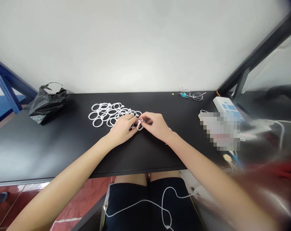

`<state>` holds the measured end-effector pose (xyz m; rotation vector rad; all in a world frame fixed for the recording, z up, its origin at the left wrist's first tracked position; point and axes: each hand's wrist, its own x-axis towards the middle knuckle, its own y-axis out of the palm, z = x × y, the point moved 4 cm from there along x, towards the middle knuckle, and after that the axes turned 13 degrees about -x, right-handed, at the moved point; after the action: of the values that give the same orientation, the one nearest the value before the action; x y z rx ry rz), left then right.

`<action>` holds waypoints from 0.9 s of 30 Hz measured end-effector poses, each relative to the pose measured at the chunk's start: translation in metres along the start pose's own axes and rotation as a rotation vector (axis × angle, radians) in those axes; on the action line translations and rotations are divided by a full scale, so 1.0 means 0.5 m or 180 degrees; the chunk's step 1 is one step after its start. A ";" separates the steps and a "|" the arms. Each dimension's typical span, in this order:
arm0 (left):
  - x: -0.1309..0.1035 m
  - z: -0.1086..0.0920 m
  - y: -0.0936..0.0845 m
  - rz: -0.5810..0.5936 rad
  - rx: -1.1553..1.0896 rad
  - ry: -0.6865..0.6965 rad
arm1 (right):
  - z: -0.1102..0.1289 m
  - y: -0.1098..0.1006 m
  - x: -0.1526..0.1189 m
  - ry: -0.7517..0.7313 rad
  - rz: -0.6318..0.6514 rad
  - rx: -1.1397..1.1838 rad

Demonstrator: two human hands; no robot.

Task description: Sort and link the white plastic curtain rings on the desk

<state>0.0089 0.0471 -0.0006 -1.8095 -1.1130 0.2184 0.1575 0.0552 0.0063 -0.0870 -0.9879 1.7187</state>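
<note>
A white plastic ring with a small eyelet, like a curtain ring (140, 128), is held between my two hands above the black table. My left hand (124, 127) is closed, its fingertips pinching the ring from the left. From the other side, my right hand (155, 124) pinches at the small eyelet on top with thumb and forefinger. Just beyond and left of my left hand lies a loose, overlapping pile of similar white rings (98, 121), partly covered by that hand. A bit of something white shows beside my right wrist, mostly hidden.
A crumpled black plastic bag (49, 104) sits at the table's left. Eyeglasses (198, 96) lie near the wall at the back right. A white and blue box (228, 107) stands at the right, behind a blurred-out item (221, 131). A white cable (143, 201) runs across my lap.
</note>
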 end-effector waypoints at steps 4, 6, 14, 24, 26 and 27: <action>0.000 -0.001 0.000 0.0066 0.0067 0.0005 | 0.000 0.002 -0.001 0.0004 0.0048 -0.0027; 0.000 -0.002 0.000 0.0085 0.0109 -0.0002 | 0.000 0.003 -0.001 0.0028 0.0097 -0.0031; 0.000 -0.002 0.004 0.0078 0.0093 0.0005 | -0.003 0.008 -0.002 0.0128 0.0130 -0.0007; 0.000 -0.002 0.000 -0.0090 -0.0021 0.0066 | 0.000 0.000 -0.001 -0.0020 -0.0090 -0.0389; 0.000 -0.003 -0.002 -0.0131 -0.0065 0.0074 | 0.000 -0.001 -0.001 0.0008 -0.0125 -0.0434; 0.000 -0.003 -0.004 -0.0154 -0.0090 0.0069 | -0.001 -0.002 -0.001 0.0026 -0.0145 -0.0471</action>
<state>0.0089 0.0463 0.0017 -1.8036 -1.1484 0.1549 0.1589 0.0550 0.0065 -0.1661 -1.1024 1.6013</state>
